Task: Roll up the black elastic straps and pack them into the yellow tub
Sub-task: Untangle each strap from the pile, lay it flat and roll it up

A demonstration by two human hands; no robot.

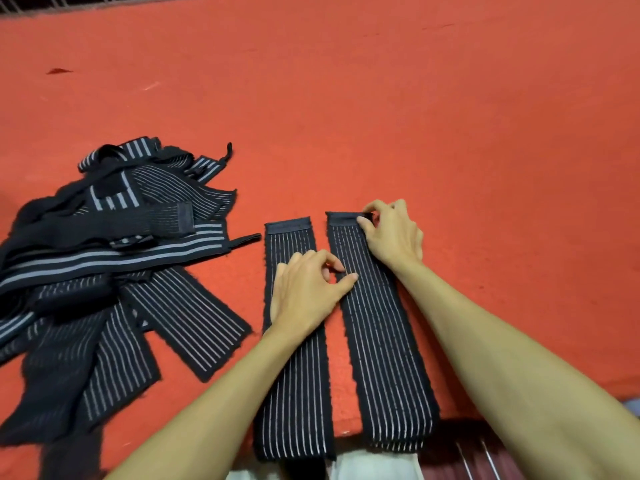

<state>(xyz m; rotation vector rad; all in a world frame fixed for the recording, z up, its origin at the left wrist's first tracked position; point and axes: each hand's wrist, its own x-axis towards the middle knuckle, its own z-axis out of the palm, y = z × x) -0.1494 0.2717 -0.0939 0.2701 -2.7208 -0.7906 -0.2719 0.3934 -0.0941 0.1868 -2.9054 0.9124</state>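
Orange-red floor covering (450, 116) is spread over nearly the whole view, and wide free room is left on it beyond the hands and to their right. Two black elastic straps with thin white lines are laid flat side by side with a narrow gap between them, and their near ends reach over the near edge of the covering. The far end of the right strap (384, 341) is pinched at its outer corner by the right hand (391, 233). The left hand (308, 289) is rested on the left strap (294, 393) with bent fingers, its thumb tip touching the right strap; whether anything is gripped cannot be told. To the left, near but apart, a loose pile of straps (104, 244) is heaped. A white grille (20, 3) is seen at the far left corner
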